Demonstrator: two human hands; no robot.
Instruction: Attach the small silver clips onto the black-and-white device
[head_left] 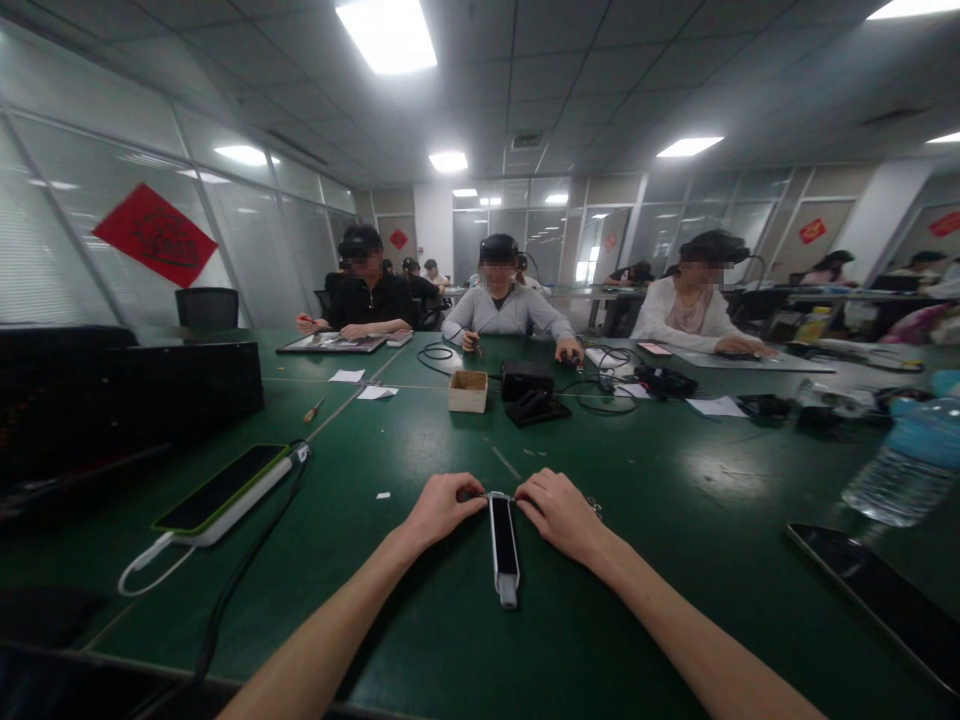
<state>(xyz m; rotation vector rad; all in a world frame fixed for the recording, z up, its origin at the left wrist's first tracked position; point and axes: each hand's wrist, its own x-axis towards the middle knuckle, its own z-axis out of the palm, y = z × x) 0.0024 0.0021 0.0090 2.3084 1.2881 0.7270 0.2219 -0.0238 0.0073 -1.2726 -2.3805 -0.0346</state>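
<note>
A slim, long device (505,540) with a white rim, a glossy black face and a grey lower end lies lengthwise on the green table in front of me. My left hand (446,508) is at its far left corner, thumb and forefinger pinched together. At the far right corner my right hand (559,510) has its fingers drawn together in a similar pinch. Whatever the fingertips grip is too small to make out. Small shiny metal pieces (595,508) show just behind my right hand.
On the left lie a green-edged phone (225,490) on a white block, a black cable (251,570) and a screwdriver (313,410). Ahead stand a small box (468,392) and black equipment (527,380). A bottle (904,460) and phone (885,600) are right. Three people sit opposite.
</note>
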